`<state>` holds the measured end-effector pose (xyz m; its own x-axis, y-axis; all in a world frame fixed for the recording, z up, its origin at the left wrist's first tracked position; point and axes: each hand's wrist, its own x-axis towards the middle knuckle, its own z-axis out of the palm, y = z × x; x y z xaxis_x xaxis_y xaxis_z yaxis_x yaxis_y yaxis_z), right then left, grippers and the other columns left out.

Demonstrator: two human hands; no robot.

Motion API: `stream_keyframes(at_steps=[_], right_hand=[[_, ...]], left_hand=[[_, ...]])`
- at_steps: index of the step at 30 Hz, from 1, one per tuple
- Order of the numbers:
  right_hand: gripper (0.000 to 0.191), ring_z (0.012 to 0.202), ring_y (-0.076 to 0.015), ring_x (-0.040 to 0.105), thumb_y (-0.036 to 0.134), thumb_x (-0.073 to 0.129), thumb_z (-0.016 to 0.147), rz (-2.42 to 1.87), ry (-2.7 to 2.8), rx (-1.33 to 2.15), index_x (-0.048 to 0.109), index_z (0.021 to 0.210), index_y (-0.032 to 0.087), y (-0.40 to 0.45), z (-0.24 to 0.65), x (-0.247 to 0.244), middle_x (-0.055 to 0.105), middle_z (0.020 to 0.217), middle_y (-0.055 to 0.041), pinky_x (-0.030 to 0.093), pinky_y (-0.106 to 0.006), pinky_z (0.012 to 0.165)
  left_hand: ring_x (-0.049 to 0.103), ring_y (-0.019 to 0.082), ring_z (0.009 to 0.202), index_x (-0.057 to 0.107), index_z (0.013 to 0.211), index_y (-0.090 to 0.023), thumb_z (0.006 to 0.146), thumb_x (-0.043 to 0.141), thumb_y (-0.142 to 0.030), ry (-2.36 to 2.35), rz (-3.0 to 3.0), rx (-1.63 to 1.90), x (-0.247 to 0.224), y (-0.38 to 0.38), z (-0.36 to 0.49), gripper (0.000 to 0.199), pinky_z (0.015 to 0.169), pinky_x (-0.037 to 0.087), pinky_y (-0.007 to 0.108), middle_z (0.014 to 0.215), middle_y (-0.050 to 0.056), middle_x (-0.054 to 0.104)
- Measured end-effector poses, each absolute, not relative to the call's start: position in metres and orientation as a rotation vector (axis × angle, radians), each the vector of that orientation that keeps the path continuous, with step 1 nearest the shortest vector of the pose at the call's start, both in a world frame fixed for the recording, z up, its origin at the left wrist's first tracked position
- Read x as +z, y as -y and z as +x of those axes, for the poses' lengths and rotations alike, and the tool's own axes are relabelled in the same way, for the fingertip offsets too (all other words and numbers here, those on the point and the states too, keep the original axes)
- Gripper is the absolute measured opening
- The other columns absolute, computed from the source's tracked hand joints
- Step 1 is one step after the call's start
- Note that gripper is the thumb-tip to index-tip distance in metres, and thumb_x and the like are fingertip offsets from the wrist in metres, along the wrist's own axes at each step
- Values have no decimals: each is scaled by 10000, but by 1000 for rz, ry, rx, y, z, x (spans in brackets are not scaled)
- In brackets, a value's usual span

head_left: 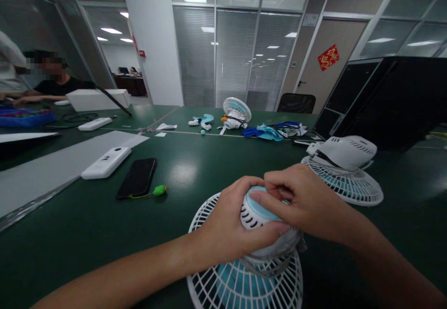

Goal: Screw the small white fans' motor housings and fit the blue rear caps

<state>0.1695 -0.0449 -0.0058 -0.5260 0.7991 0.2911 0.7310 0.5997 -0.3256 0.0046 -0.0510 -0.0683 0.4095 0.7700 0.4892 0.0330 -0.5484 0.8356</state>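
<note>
Gripping with the left hand the vented white motor housing of a face-down fan, with thumb along the near side and fingers round the far side; reaching in from the right with the right hand, with thumb laid across the pale-blue end cap and fingers bent inward, close beside the left fingertips; cannot tell of anything small pinched inside that curl; leaving no gap between hands and fan, with the left hand nearer to the side of the housing and the right hand nearer to the cap, directly above rather than beside; running roughly upright along the long axis, from the wide white grille at the bottom to the cap on top; crossing the grille's left part with the left forearm; showing farther out, beyond the right forearm, a second fan, likewise grille down on the dark green table; to the left, well apart from the left hand, a black smartphone with a green charm, then a white rectangular device marked "2"; farthest ahead, a third fan, with grille raised, beside a blue bundle.
</note>
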Motion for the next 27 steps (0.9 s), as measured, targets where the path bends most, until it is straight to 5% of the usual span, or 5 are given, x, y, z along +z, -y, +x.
stream_keyframes(at_steps=[7,22,27], right_hand=[[163,534,-77,469,372,637,860,-1137,2466,311,641,915,218,49,179,1,527,620,70,328,-228,514],[331,903,-172,609,272,604,911,-734,2616,595,655,1235,230,38,195,8,652,1034,-53,451,-288,778],[359,814,-132,558,406,619,926,-613,2621,832,679,1195,176,18,200,2,565,901,-22,420,-259,705]], left_hand=[[639,189,913,588,1056,-171,757,769,-247,-638,1879,1195,-67,53,5,358,828,490,303,1017,26,659],[626,216,994,494,1164,-208,770,773,-303,-678,1876,1172,-68,53,3,491,868,487,338,1110,34,652],[606,245,1049,449,1225,-212,748,783,-355,-747,1871,1157,-70,53,2,599,889,485,364,1183,64,622]])
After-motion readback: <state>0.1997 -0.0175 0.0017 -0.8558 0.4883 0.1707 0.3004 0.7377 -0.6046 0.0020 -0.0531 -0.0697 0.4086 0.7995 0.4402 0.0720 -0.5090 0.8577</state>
